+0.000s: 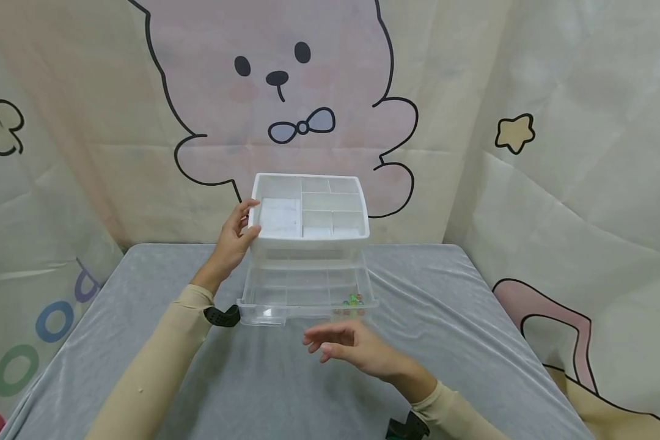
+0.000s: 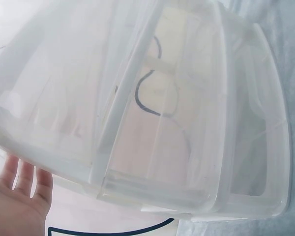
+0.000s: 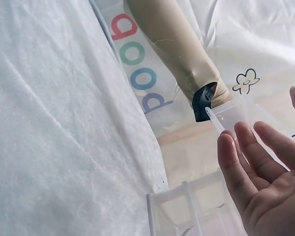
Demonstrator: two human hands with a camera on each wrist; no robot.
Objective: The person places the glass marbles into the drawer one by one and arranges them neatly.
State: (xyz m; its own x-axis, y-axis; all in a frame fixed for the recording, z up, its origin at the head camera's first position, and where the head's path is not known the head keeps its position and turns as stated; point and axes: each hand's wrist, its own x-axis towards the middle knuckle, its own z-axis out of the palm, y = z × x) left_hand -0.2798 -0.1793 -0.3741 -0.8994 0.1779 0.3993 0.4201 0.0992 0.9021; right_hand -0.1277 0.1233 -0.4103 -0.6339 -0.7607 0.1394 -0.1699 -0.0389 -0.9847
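Observation:
A plastic storage box (image 1: 280, 239) with a white, divided top tray stands at the table's far side. Its left side is gripped by my left hand (image 1: 232, 239), thumb near the front corner and fingers along the side edge. In the left wrist view, the fingertips of that hand (image 2: 24, 189) reach under the edge of the translucent box (image 2: 162, 142). Below the tray, a clear drawer (image 1: 269, 313) juts forward; small green and red pieces (image 1: 354, 300) lie in its right part. My right hand (image 1: 357, 348) is just in front of the drawer, fingers loosely bent and holding nothing.
Grey cloth (image 1: 462, 342) covers the table. Printed fabric walls (image 1: 330, 36) rise behind it and on both sides. Black wrist straps (image 1: 222, 316) sit at both sleeve cuffs, the left one close to the drawer's corner.

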